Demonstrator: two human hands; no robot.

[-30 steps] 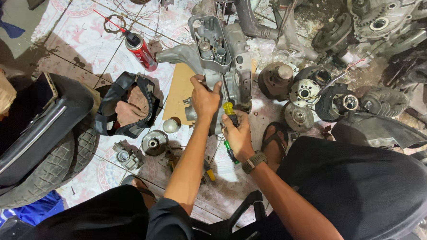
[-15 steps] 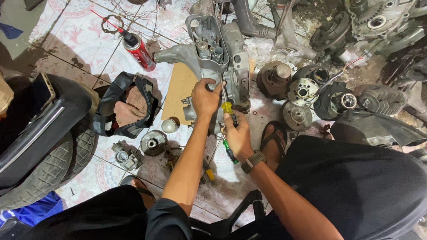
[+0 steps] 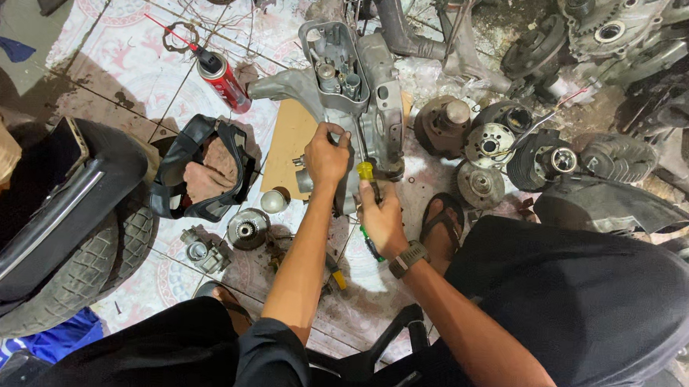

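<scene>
Screwdriver (image 3: 368,188), with its yellow-and-green handle, sits in the right hand (image 3: 382,218), which is closed around the grip just in front of the person's knees, the tip aimed at the near end of the grey engine casing (image 3: 360,101) on the tiled floor (image 3: 125,83). A watch (image 3: 408,258) sits on that wrist. Just beyond, the left hand (image 3: 327,155) is clamped on the near edge of the casing, fingers curled over the metal, bracing it. To do this well, I would judge that the left hand should keep the casing pressed flat so it cannot rock, and that the tool should stay in line with the fastener, pushed in before turning, so the tip does not slip out; the tip itself is hidden by the hands. Beside the casing lies a piece of brown cardboard (image 3: 289,141), with a small round metal cap (image 3: 274,201) at its near edge. Left of these is a black plastic cover (image 3: 198,172). Farther out lies a red spray can (image 3: 222,80), and to the right a cluster of round engine parts (image 3: 490,146).
</scene>
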